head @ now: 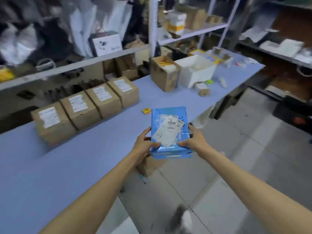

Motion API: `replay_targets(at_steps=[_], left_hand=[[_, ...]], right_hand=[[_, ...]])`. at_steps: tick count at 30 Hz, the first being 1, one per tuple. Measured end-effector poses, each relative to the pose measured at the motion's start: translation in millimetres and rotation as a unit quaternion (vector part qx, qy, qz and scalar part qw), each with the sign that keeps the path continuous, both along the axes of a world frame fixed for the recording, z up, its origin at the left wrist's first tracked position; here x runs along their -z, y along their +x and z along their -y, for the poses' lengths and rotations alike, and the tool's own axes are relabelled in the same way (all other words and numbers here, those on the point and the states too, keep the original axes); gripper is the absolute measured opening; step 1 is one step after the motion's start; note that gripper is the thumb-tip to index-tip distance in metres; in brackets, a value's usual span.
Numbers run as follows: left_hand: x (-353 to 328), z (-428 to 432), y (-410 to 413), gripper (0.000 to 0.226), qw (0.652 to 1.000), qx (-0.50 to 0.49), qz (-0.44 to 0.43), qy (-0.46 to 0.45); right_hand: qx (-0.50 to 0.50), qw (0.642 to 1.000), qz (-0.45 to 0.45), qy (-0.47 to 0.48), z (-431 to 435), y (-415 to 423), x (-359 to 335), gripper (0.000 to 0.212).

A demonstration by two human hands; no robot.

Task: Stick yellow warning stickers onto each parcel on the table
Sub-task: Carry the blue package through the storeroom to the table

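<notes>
A blue parcel (pixel 168 122) with white shipping labels is held in the air over the front edge of the blue table (pixel 50 162). My left hand (pixel 145 141) grips its left side and my right hand (pixel 194 139) grips its right side, thumbs on top. A small yellow sticker pad (pixel 146 110) lies on the table just beyond the parcel. Several brown cardboard parcels (pixel 81 107) with white labels stand in a row on the table at the left.
An open cardboard box (pixel 164 73) and a white open box (pixel 197 70) stand further along the table, with small items around them. Shelves full of packages line the back and right. A brown box (pixel 152 164) sits on the tiled floor below the parcel.
</notes>
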State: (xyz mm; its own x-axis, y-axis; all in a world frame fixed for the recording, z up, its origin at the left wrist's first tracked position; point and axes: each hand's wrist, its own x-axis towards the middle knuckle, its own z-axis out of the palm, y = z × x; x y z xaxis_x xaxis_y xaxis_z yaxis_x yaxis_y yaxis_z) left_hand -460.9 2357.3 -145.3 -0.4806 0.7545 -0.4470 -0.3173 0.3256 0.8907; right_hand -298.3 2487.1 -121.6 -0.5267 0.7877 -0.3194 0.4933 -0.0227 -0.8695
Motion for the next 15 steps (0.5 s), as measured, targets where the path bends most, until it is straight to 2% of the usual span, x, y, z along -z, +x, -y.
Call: replay_targets(at_steps=[6, 9, 15], left_hand=[[11.9, -18.0, -44.5, 0.081, 0.989, -0.141, -0.008, -0.036], [12.2, -29.6, -57.0, 0.079, 0.979, -0.201, -0.002, -0.045], [19.7, -40.3, -89.6, 0.083, 0.953, -0.299, 0.009, -0.048]], right_hand=[[-0.137, 0.990, 0.004, -0.013, -58.7, -88.0, 18.2, 0.074], [-0.214, 0.977, 0.017, -0.014, -86.4, -123.4, 23.5, 0.072], [-0.278, 0.959, 0.027, -0.041, -113.3, -191.5, 43.0, 0.079]])
